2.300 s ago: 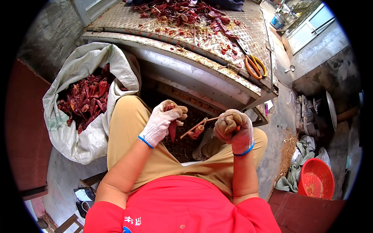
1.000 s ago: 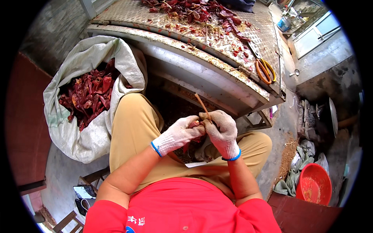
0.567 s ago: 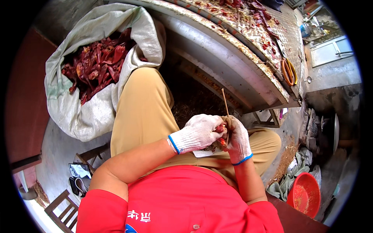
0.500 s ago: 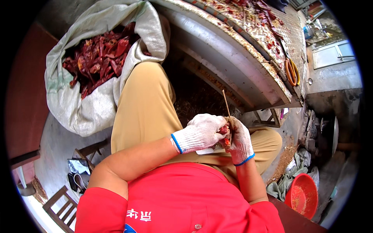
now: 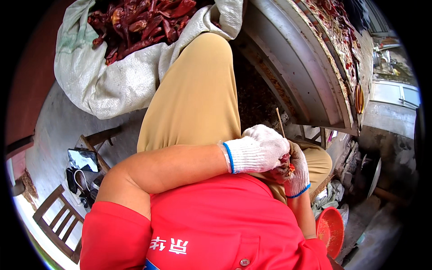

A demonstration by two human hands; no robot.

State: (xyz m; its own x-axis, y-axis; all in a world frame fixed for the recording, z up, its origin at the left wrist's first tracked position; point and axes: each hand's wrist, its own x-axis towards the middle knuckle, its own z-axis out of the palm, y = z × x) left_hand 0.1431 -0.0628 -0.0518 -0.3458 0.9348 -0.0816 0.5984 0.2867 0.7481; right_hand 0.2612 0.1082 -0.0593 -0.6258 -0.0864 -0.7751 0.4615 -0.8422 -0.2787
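My left hand [image 5: 263,148], in a white knit glove with a blue cuff edge, is closed over a dried red chili pepper [image 5: 285,158]. Against it, my right hand [image 5: 298,173], gloved alike with brown-stained fingertips, is closed round the same small bundle of red. A thin wooden stick [image 5: 280,121] rises from between the hands; its lower end is hidden in the right hand's grip. Both hands meet above my lap, near my right knee. At the far left, an open white woven sack [image 5: 112,87] is full of dried red chilies [image 5: 148,24].
To the right of my left knee stands a metal-sided table [image 5: 297,58] littered with chili bits, scissors [image 5: 359,99] at its edge. A red basin [image 5: 330,231] lies at lower right. At lower left are a wooden chair [image 5: 60,220] and a phone [image 5: 83,159].
The view has shifted, so the sack and table sit higher and further right. My hands appear further right and slightly lower, pressed closer together, still closed on the chili and stick.
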